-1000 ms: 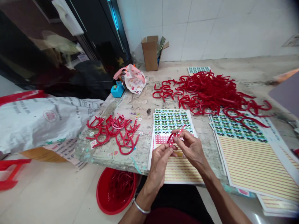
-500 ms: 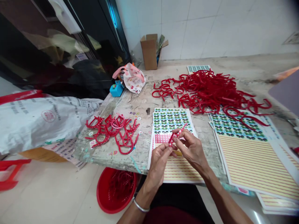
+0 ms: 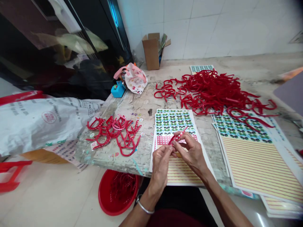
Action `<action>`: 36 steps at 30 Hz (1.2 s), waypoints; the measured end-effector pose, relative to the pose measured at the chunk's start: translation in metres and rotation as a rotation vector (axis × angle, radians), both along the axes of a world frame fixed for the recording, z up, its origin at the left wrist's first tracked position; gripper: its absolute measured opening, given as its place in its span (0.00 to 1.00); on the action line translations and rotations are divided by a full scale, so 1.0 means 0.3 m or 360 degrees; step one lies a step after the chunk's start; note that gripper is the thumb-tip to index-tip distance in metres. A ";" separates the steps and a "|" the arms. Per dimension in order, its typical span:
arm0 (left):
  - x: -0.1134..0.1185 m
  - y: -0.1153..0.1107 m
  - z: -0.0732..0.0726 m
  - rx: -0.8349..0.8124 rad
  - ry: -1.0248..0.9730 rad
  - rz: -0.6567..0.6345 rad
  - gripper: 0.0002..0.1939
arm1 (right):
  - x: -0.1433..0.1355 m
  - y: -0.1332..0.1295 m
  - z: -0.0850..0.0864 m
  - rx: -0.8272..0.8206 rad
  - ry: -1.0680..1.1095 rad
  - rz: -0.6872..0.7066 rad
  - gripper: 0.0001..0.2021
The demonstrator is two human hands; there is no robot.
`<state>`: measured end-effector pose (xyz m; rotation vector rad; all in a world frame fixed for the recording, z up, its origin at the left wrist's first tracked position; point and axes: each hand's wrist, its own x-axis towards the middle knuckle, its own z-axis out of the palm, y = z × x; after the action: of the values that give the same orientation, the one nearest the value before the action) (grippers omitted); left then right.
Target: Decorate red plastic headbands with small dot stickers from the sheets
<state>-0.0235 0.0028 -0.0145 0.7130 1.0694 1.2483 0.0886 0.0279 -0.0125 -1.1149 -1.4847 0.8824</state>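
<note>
My left hand (image 3: 161,162) and my right hand (image 3: 192,152) meet over a sticker sheet (image 3: 183,175) at the table's front edge. Pinched between them is a thin, curved red band (image 3: 172,139), probably a headband, partly hidden by the fingers. A narrow pink strip with white dots (image 3: 184,131) sticks up past my right fingertips, lying along the band. To the left is a loose group of red bands with white dots (image 3: 127,138). Farther back on the right lies a big heap of plain red bands (image 3: 213,88).
More sticker sheets (image 3: 258,164) lie at the right, partly under the heap. A red basket (image 3: 104,201) holding red bands stands on the floor below the table. At the back are a cardboard box (image 3: 151,55), a white bag (image 3: 136,80) and a blue container (image 3: 117,90).
My fingers have shifted slightly along the red band, which now lies flatter between them. My right hand has moved a little closer to the left fingertips.
</note>
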 end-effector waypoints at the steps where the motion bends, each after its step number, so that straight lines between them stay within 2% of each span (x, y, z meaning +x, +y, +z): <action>1: 0.001 0.000 -0.001 -0.0005 0.0023 0.0025 0.09 | -0.003 -0.001 -0.004 0.0012 -0.0004 -0.0008 0.01; 10: 0.001 -0.005 -0.009 0.0068 0.0213 0.0081 0.10 | -0.025 -0.009 -0.053 0.0018 0.0059 -0.0102 0.04; 13: -0.003 -0.010 -0.010 0.0064 0.0269 0.0084 0.11 | -0.024 -0.009 -0.059 -0.0067 0.0130 -0.0130 0.18; 15: -0.005 -0.014 -0.008 0.0060 0.0293 0.0075 0.11 | -0.019 -0.007 -0.056 -0.0145 0.0184 -0.0136 0.23; 20: -0.004 -0.020 -0.005 0.0083 0.0339 0.0040 0.11 | -0.002 0.005 -0.046 -0.0183 0.0292 -0.0159 0.10; 22: -0.002 -0.021 -0.007 0.0087 0.0358 0.0047 0.11 | 0.003 0.012 -0.048 -0.0218 0.0347 -0.0165 0.07; 30: 0.005 -0.028 -0.004 0.0149 0.0345 0.0040 0.11 | 0.002 0.029 -0.067 -0.0374 0.0554 -0.0161 0.09; 36: 0.000 -0.026 0.002 0.0103 0.0295 0.0023 0.11 | 0.014 0.038 -0.062 -0.0346 0.0437 -0.0173 0.09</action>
<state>-0.0236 -0.0051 -0.0140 0.8851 1.1911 1.2518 0.0930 0.0392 -0.0312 -1.1674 -1.1132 1.0917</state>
